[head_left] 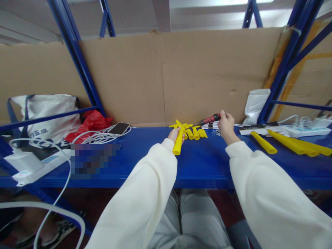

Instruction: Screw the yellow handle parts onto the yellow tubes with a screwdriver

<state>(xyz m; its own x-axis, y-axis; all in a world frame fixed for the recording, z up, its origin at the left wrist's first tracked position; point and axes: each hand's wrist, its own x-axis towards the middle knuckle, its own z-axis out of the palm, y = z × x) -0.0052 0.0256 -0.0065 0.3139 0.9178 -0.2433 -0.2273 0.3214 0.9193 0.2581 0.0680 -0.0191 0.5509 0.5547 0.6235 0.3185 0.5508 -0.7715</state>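
Note:
My left hand (173, 135) is closed round a yellow tapered tube (177, 144), its wide end toward me and a cross-shaped top at the far end. In my right hand (226, 125) is a screwdriver (210, 119) with a red and black handle, gripped near the handle's end. Its thin shaft points left to the top of the held tube; whether the tip touches it I cannot tell. Just behind and right of my left hand lie several more yellow pieces (190, 134), partly hidden by one another.
Plain yellow tubes (264, 143) lie at the right beside a power strip (307, 130). At the left are a phone (119, 129) on coiled white cable, a red plastic bag (89, 125), a cloth bag (53, 117) and another power strip (38, 173). Cardboard (124, 79) walls the back.

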